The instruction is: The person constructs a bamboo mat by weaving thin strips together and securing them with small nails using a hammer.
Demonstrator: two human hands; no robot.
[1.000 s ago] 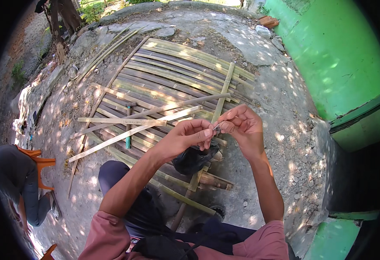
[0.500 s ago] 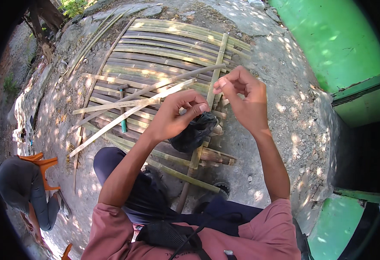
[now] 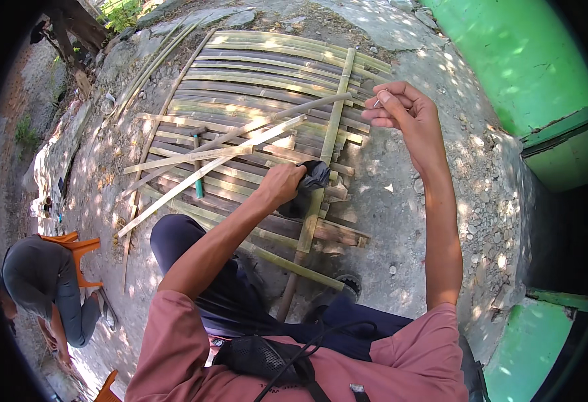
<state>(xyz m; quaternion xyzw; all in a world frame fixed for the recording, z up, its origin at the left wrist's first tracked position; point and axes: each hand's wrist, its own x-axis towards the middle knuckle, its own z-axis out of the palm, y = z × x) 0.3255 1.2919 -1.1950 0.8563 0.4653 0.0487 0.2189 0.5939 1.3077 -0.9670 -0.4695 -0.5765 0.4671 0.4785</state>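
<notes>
My left hand (image 3: 283,183) is closed on the upper part of a black plastic bag (image 3: 315,175). The bag hangs over the lattice of bamboo slats (image 3: 254,74), beside a lengthwise bamboo strip (image 3: 335,120). Raised to the right of that strip, my right hand (image 3: 404,114) pinches a thin, shiny nail-like piece (image 3: 377,103) between thumb and fingers. What the bag contains is hidden. A hammer (image 3: 198,164) with a teal handle lies on the slats, partly under loose bamboo strips (image 3: 207,177).
To the left, a person in dark clothes (image 3: 46,281) bends forward by an orange plastic chair (image 3: 79,251). A green wall (image 3: 515,60) rises on the right above rough concrete ground (image 3: 441,221). More long bamboo strips (image 3: 153,67) lie at the far left.
My left hand has lowered and taken hold of the black bag. The right hand has moved up and to the right, away from the left, with the thin piece showing in its fingers.
</notes>
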